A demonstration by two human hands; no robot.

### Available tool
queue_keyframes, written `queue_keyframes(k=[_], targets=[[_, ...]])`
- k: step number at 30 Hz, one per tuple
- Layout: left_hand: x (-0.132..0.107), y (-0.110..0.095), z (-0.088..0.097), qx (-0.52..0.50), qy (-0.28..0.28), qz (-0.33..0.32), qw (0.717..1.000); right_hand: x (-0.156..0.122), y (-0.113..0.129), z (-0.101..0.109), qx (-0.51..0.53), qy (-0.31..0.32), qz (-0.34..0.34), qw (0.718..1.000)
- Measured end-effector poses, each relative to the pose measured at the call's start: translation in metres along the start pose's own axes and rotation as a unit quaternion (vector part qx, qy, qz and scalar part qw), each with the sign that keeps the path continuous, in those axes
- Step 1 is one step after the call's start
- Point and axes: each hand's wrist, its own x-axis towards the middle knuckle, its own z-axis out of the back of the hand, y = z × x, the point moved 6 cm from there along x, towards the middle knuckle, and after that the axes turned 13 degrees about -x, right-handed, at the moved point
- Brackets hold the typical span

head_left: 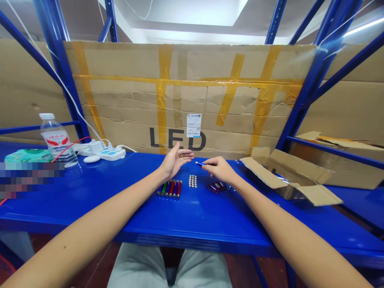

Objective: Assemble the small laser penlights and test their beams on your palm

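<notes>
Six or so coloured flashlights (169,189) lie side by side in a tidy row on a blue steel shelf (192,224), near the person and below the hands. A compact block of silver discs (193,181) sits just right of them, and a loose heap of red and dark clips (217,186) lies further right. These separate groups appear laid out by kind for easy reach. The left hand (175,161) is open and relaxed above the row, its fingers released and holding nothing. The right hand (219,169) pinches a small blue flashlight (199,163) between thumb and fingertips, above the shelf and pointing left toward the open palm. An open cardboard box (289,176) stands at right.
</notes>
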Motion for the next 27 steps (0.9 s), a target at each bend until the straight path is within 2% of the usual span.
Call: queue_keyframes(k=[5,12,27], targets=[[-0.0005,0.0000,-0.0005,0.003,0.010,0.001,1.000,0.0000,-0.0017,0.0020,-0.003,-0.007,-0.008,1.000],[0.0005,0.0011,0.0004,0.001,-0.009,0.007,1.000,-0.0011,0.0025,0.0028,-0.013,-0.014,0.000,1.000],[0.0022,0.0029,0.0020,-0.004,-0.010,0.001,1.000,-0.0009,0.0061,0.0052,-0.049,-0.037,0.022,0.998]])
